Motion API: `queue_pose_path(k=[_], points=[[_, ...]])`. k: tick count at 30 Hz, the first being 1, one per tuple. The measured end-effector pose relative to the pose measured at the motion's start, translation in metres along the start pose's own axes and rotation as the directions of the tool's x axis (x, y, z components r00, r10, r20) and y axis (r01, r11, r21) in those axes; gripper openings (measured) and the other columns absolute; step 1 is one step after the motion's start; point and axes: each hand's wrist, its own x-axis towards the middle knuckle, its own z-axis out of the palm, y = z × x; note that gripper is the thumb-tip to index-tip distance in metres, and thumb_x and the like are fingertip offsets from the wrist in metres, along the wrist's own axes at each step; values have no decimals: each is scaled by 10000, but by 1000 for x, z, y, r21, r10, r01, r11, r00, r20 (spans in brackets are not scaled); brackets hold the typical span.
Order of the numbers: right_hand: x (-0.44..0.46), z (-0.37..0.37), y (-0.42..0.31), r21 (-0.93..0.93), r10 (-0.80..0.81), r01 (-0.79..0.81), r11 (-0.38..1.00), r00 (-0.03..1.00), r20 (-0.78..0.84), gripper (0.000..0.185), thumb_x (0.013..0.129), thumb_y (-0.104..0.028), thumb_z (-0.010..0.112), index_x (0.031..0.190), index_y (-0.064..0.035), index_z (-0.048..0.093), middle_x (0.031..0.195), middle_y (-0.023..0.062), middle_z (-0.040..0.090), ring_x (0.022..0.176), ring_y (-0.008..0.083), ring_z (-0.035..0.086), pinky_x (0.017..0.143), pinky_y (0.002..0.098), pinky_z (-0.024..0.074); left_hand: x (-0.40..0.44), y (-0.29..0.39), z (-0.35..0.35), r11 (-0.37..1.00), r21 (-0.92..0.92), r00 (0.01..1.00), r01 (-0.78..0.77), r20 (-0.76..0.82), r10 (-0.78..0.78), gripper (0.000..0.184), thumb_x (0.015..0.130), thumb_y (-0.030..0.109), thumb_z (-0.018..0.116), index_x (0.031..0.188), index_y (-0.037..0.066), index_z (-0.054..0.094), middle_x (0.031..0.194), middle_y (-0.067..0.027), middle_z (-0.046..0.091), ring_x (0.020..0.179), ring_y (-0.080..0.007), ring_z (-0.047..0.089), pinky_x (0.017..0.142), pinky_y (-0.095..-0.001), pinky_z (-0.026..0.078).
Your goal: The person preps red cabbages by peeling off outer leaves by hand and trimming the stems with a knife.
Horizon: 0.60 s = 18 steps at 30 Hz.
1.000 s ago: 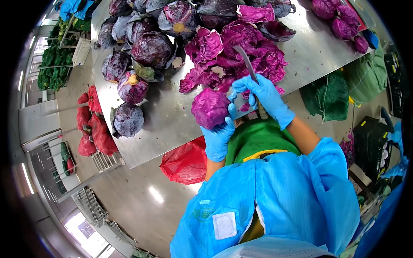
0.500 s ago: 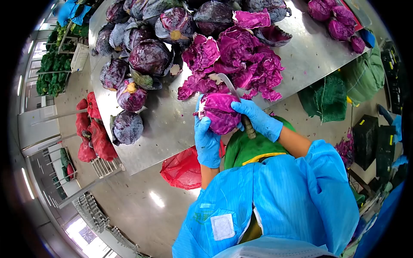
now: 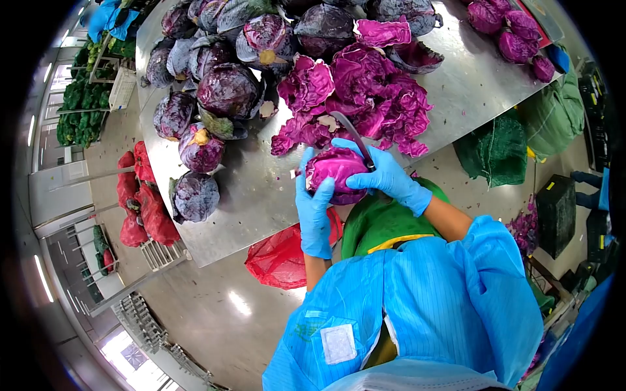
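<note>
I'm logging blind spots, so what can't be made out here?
All in the head view:
Handle of the curved metal knife: mostly hidden by the blue-gloved right hand.
Underside of the round purple cabbage: hidden by its own bulk and the blue-gloved left hand.
Far end of the pile of dark purple cabbages: cut off by the top edge.
Upper part of the red mesh bag: hidden by the metal table.

Red sacks (image 3: 156,212) lie well apart from a black crate (image 3: 556,216).
</note>
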Motion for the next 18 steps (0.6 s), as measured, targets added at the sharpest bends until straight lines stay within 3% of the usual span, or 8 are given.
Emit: queue_pose_path(k=[2,3,9,12,13,16,17,18], points=[[3,6,11,-90,-220,217,972,975,-29,920,715,-398,848,1448,-51,414,1320,140,564,1097,179,594,933,313,504,5,-9,-10,987,-155,999,39,37,-34,811,796,347,750,1447,21,393,1366,-152,505,1218,-258,531,1056,-381,421],[0,3,6,-80,-159,160,984,987,20,966,701,-358,865,1470,-45,373,1429,158,475,1286,225,480,1082,369,389,8,-11,-13,972,-230,997,57,57,-45,805,789,332,752,1441,19,399,1356,-150,510,1207,-257,538,1043,-380,436],[-7,1,-13,-347,-287,275,897,958,18,987,680,-262,881,1482,-40,351,1447,130,458,1285,199,473,1100,354,379,13,7,-13,972,-193,987,134,116,-112,757,787,232,750,1420,-9,412,1383,-156,493,1206,-252,547,1028,-390,455],[-12,0,-12,-65,-222,218,974,974,-55,1029,676,-244,881,1504,-48,303,1469,135,434,1319,194,436,1113,354,361,10,1,-10,987,-158,994,-7,106,24,760,774,180,762,1420,-18,415,1438,-153,453,1268,-248,499,1069,-394,420],[-8,-5,4,-80,-239,232,970,966,-95,1036,673,-262,881,1505,-59,298,1335,132,548,1141,183,581,951,316,501,9,-3,-3,984,-157,992,-80,85,94,765,770,182,766,1421,-15,417,1444,-147,450,1277,-247,490,1078,-393,412],[-21,-11,-7,100,158,-150,984,985,-68,1004,668,-284,878,1484,-64,337,1119,89,628,823,138,645,666,269,540,6,2,8,980,-106,980,-171,89,180,770,768,189,773,1428,3,424,1464,-126,440,1307,-250,461,1106,-395,381],[-22,-10,-8,124,167,-156,980,983,-82,975,668,-299,868,1467,-70,359,970,46,624,605,96,570,487,245,456,5,8,7,984,-105,981,-146,116,158,765,772,187,769,1430,7,423,1467,-124,437,1310,-250,459,1107,-396,379],[-22,-10,-9,145,161,-148,978,984,-82,973,669,-299,867,1466,-68,360,975,48,625,620,97,574,500,244,461,4,13,7,987,-103,980,-123,143,137,760,776,184,765,1432,11,423,1471,-122,435,1313,-250,457,1108,-396,377]])
